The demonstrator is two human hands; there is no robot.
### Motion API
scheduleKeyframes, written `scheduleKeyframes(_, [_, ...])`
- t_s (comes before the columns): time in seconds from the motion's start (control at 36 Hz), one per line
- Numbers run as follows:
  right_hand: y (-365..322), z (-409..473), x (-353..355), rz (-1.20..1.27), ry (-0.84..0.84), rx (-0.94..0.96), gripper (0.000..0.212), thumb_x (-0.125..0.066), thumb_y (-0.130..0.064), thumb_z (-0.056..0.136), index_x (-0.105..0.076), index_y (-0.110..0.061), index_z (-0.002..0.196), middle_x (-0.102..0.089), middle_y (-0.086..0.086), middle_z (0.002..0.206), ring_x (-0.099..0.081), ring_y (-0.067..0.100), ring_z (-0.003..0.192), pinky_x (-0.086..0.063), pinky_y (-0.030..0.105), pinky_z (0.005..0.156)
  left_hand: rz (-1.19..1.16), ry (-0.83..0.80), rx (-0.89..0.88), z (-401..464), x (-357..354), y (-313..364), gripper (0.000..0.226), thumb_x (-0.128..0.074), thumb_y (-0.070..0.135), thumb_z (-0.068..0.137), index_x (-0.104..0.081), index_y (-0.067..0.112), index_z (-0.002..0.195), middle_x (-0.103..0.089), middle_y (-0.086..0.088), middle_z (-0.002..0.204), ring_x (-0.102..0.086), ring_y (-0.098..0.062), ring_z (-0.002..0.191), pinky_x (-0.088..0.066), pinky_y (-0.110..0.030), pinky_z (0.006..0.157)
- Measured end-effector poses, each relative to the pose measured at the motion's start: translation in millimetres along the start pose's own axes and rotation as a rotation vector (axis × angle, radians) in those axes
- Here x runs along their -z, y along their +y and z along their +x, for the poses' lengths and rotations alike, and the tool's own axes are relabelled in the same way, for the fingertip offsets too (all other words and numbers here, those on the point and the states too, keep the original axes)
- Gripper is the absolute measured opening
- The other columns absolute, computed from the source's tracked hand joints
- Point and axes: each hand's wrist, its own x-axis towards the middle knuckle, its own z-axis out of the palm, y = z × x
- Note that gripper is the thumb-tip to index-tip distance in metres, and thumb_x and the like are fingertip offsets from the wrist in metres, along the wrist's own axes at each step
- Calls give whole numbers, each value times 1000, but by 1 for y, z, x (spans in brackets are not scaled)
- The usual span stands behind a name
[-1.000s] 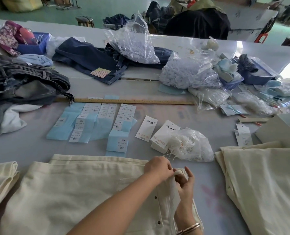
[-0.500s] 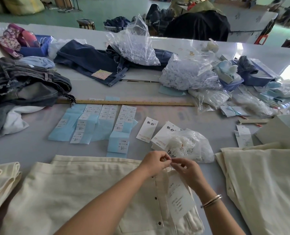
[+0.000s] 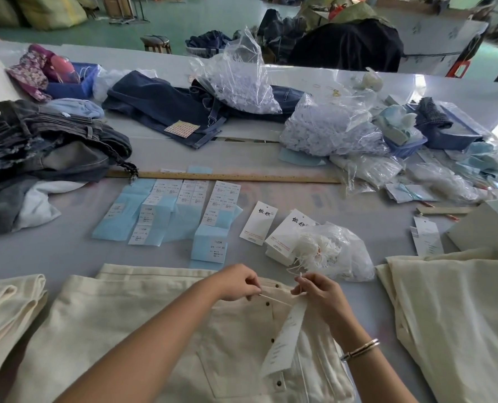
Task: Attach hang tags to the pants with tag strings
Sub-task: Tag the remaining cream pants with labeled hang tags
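Head view: both hands pinch the tag string (image 3: 274, 300) taut at the pants (image 3: 160, 338) waistband, near tabletop (image 3: 67, 251) edge, left hand (image 3: 236, 282), right hand (image 3: 317, 292), so the hang tag (image 3: 282, 338) dangles free.

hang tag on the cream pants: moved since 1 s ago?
Yes. The hang tag was bunched between the hands at the waistband; now it hangs lower, over the fly's snap buttons, from the string pinched by the left hand and right hand.
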Motion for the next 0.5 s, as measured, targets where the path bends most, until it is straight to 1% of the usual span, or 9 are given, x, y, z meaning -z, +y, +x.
scheduleKeyframes(0.03, [0, -1, -1, 8, 0, -1, 15, -62, -9, 90, -66, -9, 76, -68, 5, 65, -55, 3, 52, -43, 12, 53, -74, 33, 7, -1, -2, -1, 11, -62, 23, 92, -70, 17, 97, -70, 2, 81, -59, -4, 69, -48, -19, 70])
scheduleKeyframes(0.06, [-1, -1, -2, 15, 3, 0, 13, -62, -9, 90, -66, -9, 78, -68, 5, 65, -55, 4, 52, -43, 13, 53, -205, 73, 16, -1, -5, 0, 7, -63, 20, 91, -69, 17, 95, -68, 3, 77, -58, -4, 64, -48, -15, 64])
scheduleKeyframes(0.11, [-1, -3, -5, 24, 15, 10, 11, -62, -8, 90, -66, -7, 80, -68, 3, 62, -55, 3, 51, -43, 12, 52, -542, 141, 36, -2, -11, 4, 4, -64, 13, 91, -67, 15, 90, -64, 4, 70, -56, 0, 54, -46, -12, 56])
scheduleKeyframes(0.14, [-2, -5, -6, 23, 24, 16, 11, -62, -8, 90, -66, -7, 80, -67, 2, 61, -54, 2, 50, -43, 12, 52, -703, 149, 39, -3, -15, 8, 5, -64, 9, 90, -67, 14, 88, -64, 3, 68, -56, 1, 52, -46, -12, 55])
scheduleKeyframes(0.19, [-4, -8, -7, 12, 38, 26, 10, -62, -10, 90, -67, -8, 81, -67, -1, 60, -54, 1, 51, -42, 11, 53, -965, 106, 31, -5, -23, 15, 8, -65, 5, 88, -68, 13, 88, -68, 3, 69, -60, -1, 57, -48, -13, 59])
scheduleKeyframes(0.25, [-5, -11, -9, 5, 39, 40, 11, -63, -11, 89, -68, -8, 80, -66, -2, 59, -53, 0, 51, -42, 11, 52, -1140, 43, 6, -7, -30, 19, 13, -64, 1, 88, -69, 12, 92, -71, 2, 73, -64, -4, 65, -52, -15, 65])
scheduleKeyframes(0.31, [-7, -13, -10, 4, 36, 56, 12, -64, -10, 89, -69, -9, 78, -65, -1, 60, -53, -1, 50, -41, 11, 52, -1253, 14, -24, -8, -33, 20, 17, -59, -4, 89, -68, 8, 98, -71, 0, 78, -67, -6, 70, -54, -17, 70])
scheduleKeyframes(0.36, [-8, -16, -11, 8, 32, 72, 13, -64, -10, 88, -69, -10, 77, -65, -1, 60, -53, -1, 50, -42, 11, 52, -1289, 25, -36, -9, -36, 21, 19, -56, -5, 90, -67, 5, 101, -72, -3, 80, -68, -8, 74, -55, -19, 73])
scheduleKeyframes(0.5, [-6, -19, -14, -17, 24, 108, 15, -65, -7, 88, -70, -14, 75, -66, -3, 57, -55, -1, 52, -42, 11, 54, -1349, 62, -31, -12, -39, 18, 18, -54, -1, 93, -68, 6, 101, -73, -4, 80, -70, -9, 75, -56, -19, 72])
